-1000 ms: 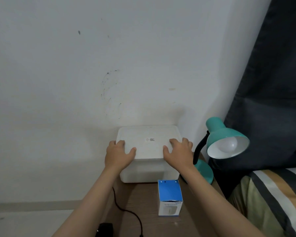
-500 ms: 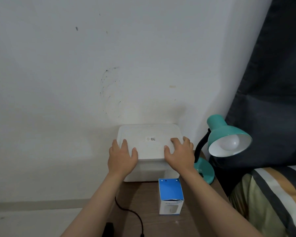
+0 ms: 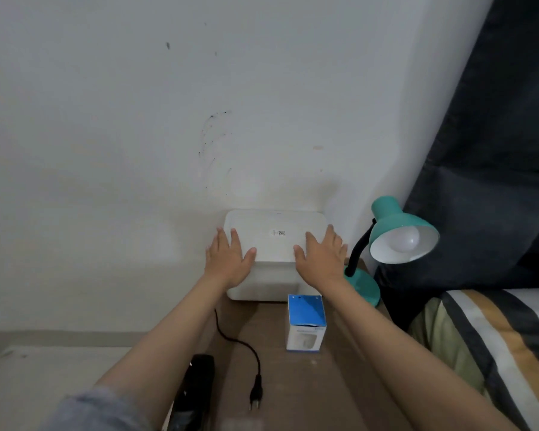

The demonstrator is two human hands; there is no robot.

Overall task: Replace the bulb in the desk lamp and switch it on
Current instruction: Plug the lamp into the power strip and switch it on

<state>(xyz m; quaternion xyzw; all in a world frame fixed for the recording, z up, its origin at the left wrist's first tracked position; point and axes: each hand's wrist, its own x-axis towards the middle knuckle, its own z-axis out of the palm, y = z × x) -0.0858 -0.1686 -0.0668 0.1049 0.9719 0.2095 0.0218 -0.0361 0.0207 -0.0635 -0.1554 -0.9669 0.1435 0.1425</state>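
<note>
Both hands lie flat with straight, released fingers on the lid of a white storage box that stands against the wall at the back of the brown surface: the left hand over its near left corner, the right hand over its near right corner, neither gripping anything. The teal desk lamp stands just right of the box, its round base partly hidden behind the right forearm, its black gooseneck rising to a shade that faces the camera with a white bulb seated inside. A blue-and-white bulb carton stands upright on the surface just in front of the box, between the two forearms. A black cord runs from beside the box toward the camera and ends in an unplugged plug; a black object lies at the surface's left edge. A striped bed and a dark curtain fill the right side.
</note>
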